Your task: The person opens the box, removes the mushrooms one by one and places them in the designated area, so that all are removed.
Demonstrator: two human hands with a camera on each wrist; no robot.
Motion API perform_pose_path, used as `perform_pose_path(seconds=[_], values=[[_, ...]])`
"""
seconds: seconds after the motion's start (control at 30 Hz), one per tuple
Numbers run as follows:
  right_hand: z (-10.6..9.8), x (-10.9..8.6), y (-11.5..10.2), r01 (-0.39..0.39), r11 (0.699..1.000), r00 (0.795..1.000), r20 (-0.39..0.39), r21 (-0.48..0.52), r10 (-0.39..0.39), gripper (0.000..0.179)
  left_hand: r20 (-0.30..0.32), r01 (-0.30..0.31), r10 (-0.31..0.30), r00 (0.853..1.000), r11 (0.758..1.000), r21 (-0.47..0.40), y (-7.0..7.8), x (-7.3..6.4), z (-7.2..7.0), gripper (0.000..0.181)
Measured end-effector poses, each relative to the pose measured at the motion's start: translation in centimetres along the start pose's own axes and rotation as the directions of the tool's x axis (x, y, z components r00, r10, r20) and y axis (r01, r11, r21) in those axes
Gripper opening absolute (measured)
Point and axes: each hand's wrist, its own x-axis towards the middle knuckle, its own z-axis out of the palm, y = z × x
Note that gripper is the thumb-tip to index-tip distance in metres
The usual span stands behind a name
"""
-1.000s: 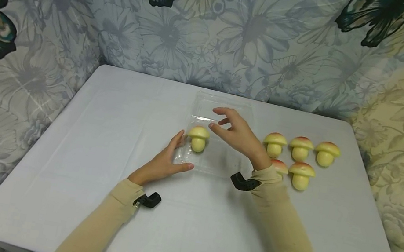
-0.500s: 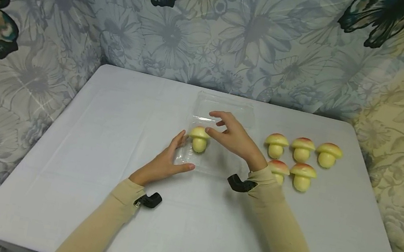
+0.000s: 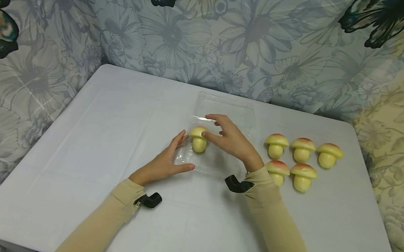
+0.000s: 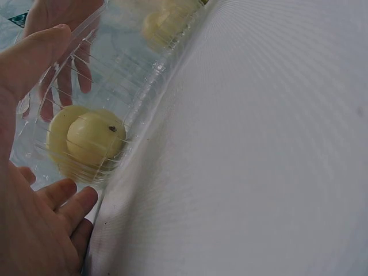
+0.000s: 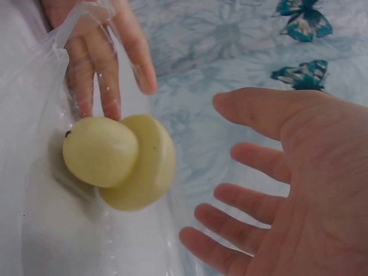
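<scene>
A clear plastic clamshell box (image 3: 221, 167) lies on the table with its lid (image 3: 229, 106) folded back. Inside its left part is one yellow toy mushroom (image 3: 199, 145), which also shows as a mushroom (image 5: 100, 152) in the right wrist view. My left hand (image 3: 165, 161) rests at the box's left side, fingers along the wall and thumb by the near edge. Above the box hovers my right hand (image 3: 232, 141), holding nothing. Its fingers are spread and loosely bent in the right wrist view, apart from the mushroom there.
To the right of the box, several more yellow mushrooms with reddish caps stand in two rows, among them a back-row mushroom (image 3: 328, 156) and a front-row mushroom (image 3: 302, 178). A white cloth covers the table (image 3: 75, 140). Patterned fabric (image 3: 240, 39) hangs behind.
My right hand has drifted slightly left and lower, toward the mushroom in the box. My left hand, the box and the mushrooms have stayed in place.
</scene>
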Motion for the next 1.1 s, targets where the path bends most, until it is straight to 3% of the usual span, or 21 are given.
perform_pose_path(seconds=[0.37,1.1], values=[[0.6,0.4,0.3,0.018,1.0,0.999,0.045,-0.022,-0.017,0.06,-0.002,0.0,0.0,1.0,1.0,0.003,-0.1,0.0,-0.1,0.113],[1.8,0.7,0.7,0.028,0.998,0.998,0.057,-0.056,-0.025,0.057,0.006,-0.02,0.02,1.0,1.0,0.025,0.0,-0.1,-0.1,0.114]])
